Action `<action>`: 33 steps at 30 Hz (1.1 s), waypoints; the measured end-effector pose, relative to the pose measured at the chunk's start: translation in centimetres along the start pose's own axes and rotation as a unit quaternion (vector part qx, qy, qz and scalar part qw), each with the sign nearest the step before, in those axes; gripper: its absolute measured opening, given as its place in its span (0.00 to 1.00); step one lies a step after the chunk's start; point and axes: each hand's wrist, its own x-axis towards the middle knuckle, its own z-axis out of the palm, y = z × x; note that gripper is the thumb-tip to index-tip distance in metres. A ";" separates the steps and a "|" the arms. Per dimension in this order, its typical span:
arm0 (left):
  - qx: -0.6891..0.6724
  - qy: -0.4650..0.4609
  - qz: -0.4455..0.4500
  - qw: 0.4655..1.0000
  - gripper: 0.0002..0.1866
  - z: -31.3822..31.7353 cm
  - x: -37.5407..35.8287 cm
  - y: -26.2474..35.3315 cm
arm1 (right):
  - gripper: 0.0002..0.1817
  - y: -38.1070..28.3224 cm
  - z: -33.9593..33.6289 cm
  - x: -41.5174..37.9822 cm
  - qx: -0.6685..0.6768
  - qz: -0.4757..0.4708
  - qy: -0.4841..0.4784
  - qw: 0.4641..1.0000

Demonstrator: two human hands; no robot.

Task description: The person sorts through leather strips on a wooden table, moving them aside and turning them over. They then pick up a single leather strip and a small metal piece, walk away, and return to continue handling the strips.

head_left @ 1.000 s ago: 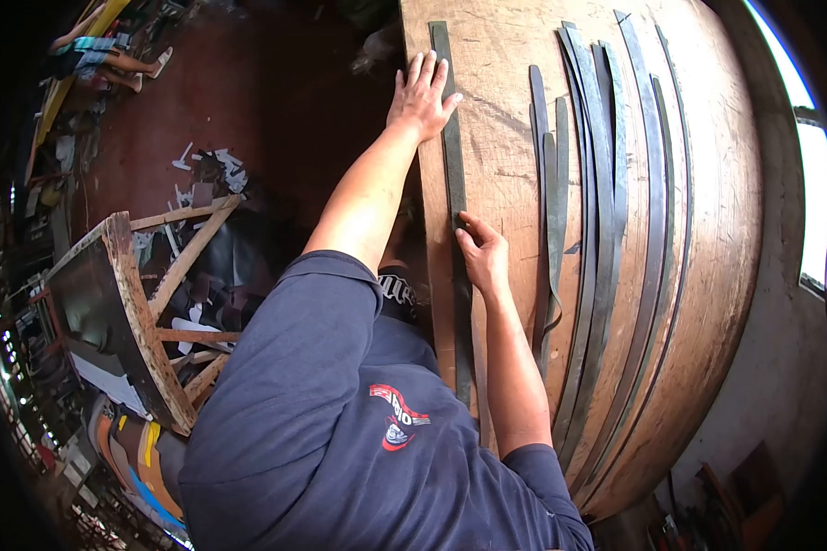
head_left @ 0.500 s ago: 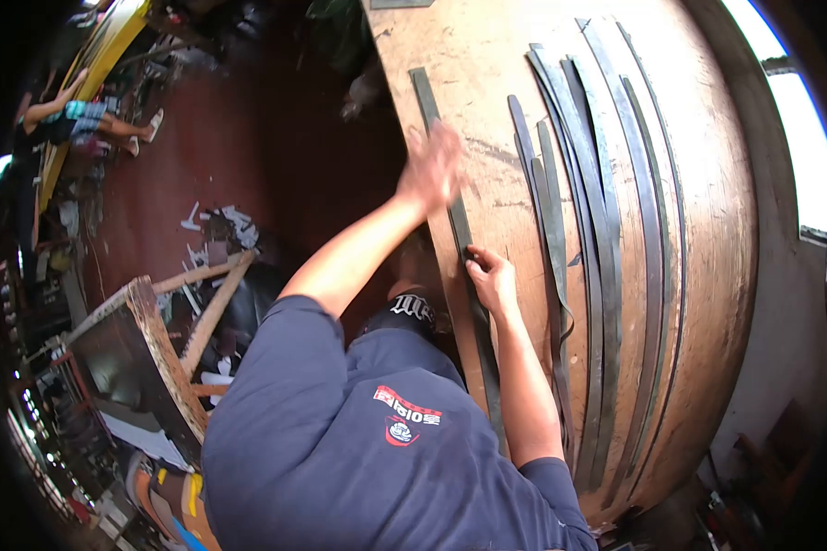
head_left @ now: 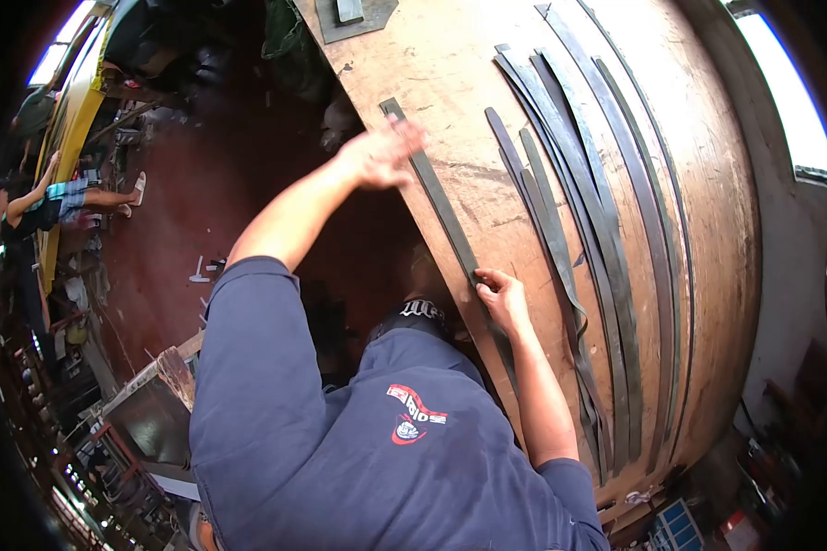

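Observation:
A long dark flat strip [head_left: 446, 213] lies along the left edge of the wooden table [head_left: 708, 275]. Over its far end is my left hand [head_left: 381, 156], smeared by motion, with its fingers spread. Lower down, the thumb and bent fingers of my right hand [head_left: 504, 298] pinch at the strip's edge. Below that, the strip runs on beside my forearm toward my body. To the right of my right hand lie several more dark strips [head_left: 606, 230], some overlapping, one with a twisted edge.
A flat grey plate [head_left: 358, 18] with a small block on it sits at the table's far corner. Left of the table is a reddish floor [head_left: 175, 202] with white scraps. A person [head_left: 64, 197] is at the far left by a yellow beam. A wall with a window [head_left: 786, 92] stands at right.
My left hand has moved up and left toward the strip's far end. My right hand stays at the strip's edge. The view has shifted, showing more of the far corner.

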 end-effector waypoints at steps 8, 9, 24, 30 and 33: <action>0.035 0.201 -0.366 0.908 0.41 0.3 3.5 11.1 | 0.17 0.3 -0.2 0.1 -0.027 -0.030 -0.011 0.999; -0.040 0.199 -0.391 0.898 0.41 1.2 3.5 15.7 | 0.17 0.2 -0.4 0.2 -0.039 -0.034 -0.020 0.998; -0.016 0.236 -0.479 0.846 0.34 5.3 3.7 23.5 | 0.32 6.4 -4.6 -4.1 0.015 -0.128 -0.167 0.978; -0.021 0.232 -0.484 0.843 0.33 5.4 3.5 23.6 | 0.26 6.8 -5.0 -4.8 0.008 -0.120 -0.153 0.981; -0.019 0.231 -0.480 0.846 0.33 5.5 3.6 23.5 | 0.21 6.8 -4.9 -4.9 0.017 -0.116 -0.149 0.982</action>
